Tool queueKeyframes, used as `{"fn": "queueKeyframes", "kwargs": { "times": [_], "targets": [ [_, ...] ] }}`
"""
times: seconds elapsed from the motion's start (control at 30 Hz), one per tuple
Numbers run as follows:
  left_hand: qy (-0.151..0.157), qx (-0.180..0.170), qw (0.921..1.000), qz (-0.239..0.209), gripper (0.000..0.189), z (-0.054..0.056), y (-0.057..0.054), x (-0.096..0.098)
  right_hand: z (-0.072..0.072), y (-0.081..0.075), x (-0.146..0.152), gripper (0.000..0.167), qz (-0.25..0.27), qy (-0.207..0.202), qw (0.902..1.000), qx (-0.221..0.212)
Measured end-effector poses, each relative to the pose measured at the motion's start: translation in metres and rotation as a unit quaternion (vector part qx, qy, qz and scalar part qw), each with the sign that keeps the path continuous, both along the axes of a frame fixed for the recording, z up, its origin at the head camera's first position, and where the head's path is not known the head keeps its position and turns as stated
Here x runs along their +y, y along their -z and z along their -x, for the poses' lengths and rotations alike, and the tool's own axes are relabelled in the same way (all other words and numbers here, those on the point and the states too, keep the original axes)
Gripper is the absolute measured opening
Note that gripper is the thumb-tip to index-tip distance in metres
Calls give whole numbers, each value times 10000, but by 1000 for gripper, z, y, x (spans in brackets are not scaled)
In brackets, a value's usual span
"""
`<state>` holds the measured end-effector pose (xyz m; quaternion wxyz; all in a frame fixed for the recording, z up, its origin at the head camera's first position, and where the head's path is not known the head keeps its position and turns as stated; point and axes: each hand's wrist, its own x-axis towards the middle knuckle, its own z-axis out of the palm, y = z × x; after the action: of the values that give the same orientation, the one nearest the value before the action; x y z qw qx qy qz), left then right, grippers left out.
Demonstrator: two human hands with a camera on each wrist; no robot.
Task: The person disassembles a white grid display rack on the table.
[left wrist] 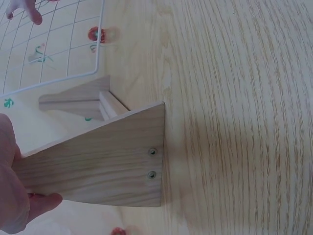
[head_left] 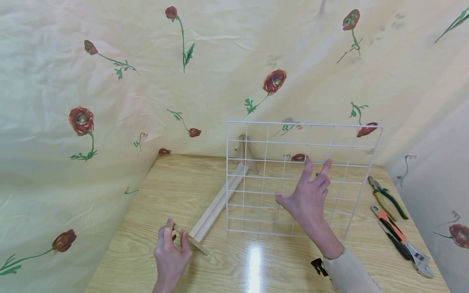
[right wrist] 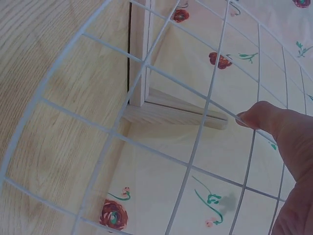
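Note:
A wooden stand with two tapered end pieces joined by long rails stands upright on the table. My left hand grips the top of its near end piece, thumb on one side and fingers on the other. Two screw heads show low on that end piece. My right hand holds a white wire grid panel upright, its fingers spread across the wires. In the right wrist view the thumb lies against a wire. Through the mesh the far end piece is visible.
Along the table's right side lie green-handled pliers, an orange-handled adjustable wrench and a dark slim tool. A black buckle-like piece is by the right sleeve. Flower-printed cloth hangs behind the wooden table.

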<state>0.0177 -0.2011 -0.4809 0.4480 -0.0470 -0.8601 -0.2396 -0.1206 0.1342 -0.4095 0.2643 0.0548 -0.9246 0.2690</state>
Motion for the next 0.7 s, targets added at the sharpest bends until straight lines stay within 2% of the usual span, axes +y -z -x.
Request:
{"fn": "queueKeyframes", "kwargs": {
  "times": [0.27, 0.7],
  "targets": [
    [-118, -23, 9999, 34, 41, -2, 2, 0, 0, 1, -2, 141, -111, -20, 9999, -72],
    [-197, -56, 9998, -50, 39, -3, 0, 3, -2, 3, -2, 145, -310, 22, 9969, -720]
  ]
}}
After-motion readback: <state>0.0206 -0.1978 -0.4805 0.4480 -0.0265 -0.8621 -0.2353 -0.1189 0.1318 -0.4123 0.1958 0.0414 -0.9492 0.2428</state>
